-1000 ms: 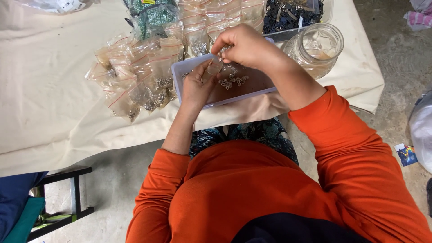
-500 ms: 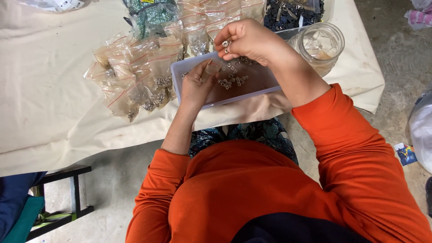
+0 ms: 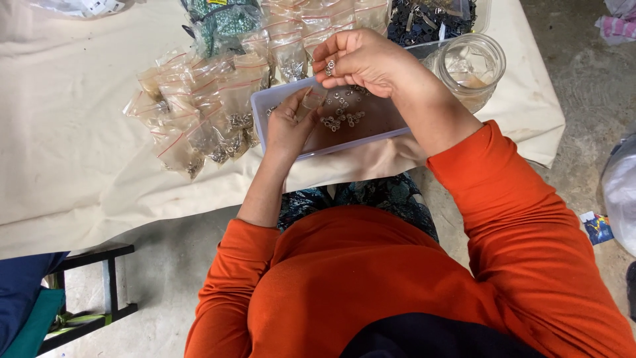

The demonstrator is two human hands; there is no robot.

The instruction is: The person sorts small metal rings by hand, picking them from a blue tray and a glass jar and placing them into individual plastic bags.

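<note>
Right hand (image 3: 363, 61) has lifted higher, pinching small metal rings (image 3: 329, 67) stacked upright; left hand (image 3: 291, 122) rests half-open inside the tray (image 3: 262, 109), bags (image 3: 205, 119) crowding its left edge.

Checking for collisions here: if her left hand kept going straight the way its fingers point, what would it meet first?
Likely the small metal rings in the shallow tray; the left hand points up and rightwards over them. Height above them is unclear.

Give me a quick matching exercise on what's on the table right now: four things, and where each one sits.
Things:
1. shallow tray
2. glass jar
3. small clear bags
4. small metal rings

Places:
A. right of the tray
B. pinched in the right hand
C. left of the tray
D. under both hands, left hand on it

Pairs: 1-D, 2-A, 3-C, 4-B
</note>
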